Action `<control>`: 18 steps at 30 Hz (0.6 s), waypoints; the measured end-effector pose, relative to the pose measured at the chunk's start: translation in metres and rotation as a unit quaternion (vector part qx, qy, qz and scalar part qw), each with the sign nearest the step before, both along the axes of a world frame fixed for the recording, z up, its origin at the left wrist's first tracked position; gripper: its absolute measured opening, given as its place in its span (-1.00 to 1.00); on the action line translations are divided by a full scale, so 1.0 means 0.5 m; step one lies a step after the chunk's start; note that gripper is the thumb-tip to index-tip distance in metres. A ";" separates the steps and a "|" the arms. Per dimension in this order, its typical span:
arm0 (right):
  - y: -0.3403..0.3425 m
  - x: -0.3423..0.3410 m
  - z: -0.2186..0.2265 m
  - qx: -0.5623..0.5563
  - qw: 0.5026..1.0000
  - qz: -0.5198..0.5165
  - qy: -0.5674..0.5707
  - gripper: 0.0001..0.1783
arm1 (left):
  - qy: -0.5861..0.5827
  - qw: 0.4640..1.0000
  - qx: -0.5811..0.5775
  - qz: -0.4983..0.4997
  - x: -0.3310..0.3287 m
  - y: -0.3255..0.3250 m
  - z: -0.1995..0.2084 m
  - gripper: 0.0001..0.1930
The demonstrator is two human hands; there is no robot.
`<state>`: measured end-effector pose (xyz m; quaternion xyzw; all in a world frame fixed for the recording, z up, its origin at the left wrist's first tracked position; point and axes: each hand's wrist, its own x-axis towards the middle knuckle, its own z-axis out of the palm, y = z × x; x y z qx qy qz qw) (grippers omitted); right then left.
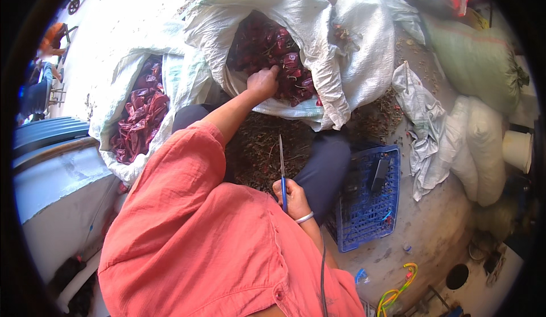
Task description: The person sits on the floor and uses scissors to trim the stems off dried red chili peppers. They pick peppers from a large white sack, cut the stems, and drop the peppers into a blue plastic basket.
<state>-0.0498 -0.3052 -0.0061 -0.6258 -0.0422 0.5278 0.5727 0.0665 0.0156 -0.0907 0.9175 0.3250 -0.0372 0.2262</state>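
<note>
My left hand (263, 83) reaches over the near rim of a large white woven sack (364, 49), in among dried red chillies (291, 69). Its fingers are curled; the tips and anything between them are hidden. In front of my body, low between the knees, my right hand (296, 200) is closed round the blue handle of a slim pointed blade (282, 157), which points away from me. Whether this is a knife or closed scissors cannot be made out. A pale bangle (305, 218) circles the right wrist.
Another white sack of dark red chillies (139, 118) stands at the left. Plant scraps (261, 152) litter the ground between my legs. To the right lie a blue plastic crate (367, 203) with a dark object (380, 175) on it, a crumpled white sack (421, 123) and a full green sack (472, 61).
</note>
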 end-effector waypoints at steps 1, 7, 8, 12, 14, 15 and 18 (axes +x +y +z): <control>0.000 0.003 0.005 0.002 1.000 -0.006 0.023 -0.75 | -0.023 0.999 -0.028 -0.003 -0.002 0.006 -0.022 -0.59; 0.008 0.009 0.010 0.016 1.000 0.001 0.021 -0.77 | -0.167 0.844 -0.490 0.143 -0.062 0.028 0.062 -0.76; 0.010 0.007 0.002 0.025 1.000 0.001 0.000 -0.79 | -0.198 0.786 -0.563 0.164 -0.082 0.029 0.093 -0.80; 0.029 0.018 0.033 0.016 1.000 -0.011 -0.006 -0.82 | -0.256 0.650 -0.695 0.169 -0.149 0.030 0.136 -0.86; 0.034 0.023 0.041 0.023 0.999 -0.018 -0.018 -0.82 | -0.258 0.664 -0.678 0.180 -0.169 0.025 0.158 -0.86; 0.035 0.023 0.047 0.023 0.999 -0.022 -0.029 -0.82 | -0.253 0.676 -0.662 0.202 -0.175 0.030 0.160 -0.86; 0.032 0.011 0.051 0.027 0.999 -0.033 -0.033 -0.76 | -0.258 0.701 -0.612 0.259 -0.192 0.053 0.131 -0.80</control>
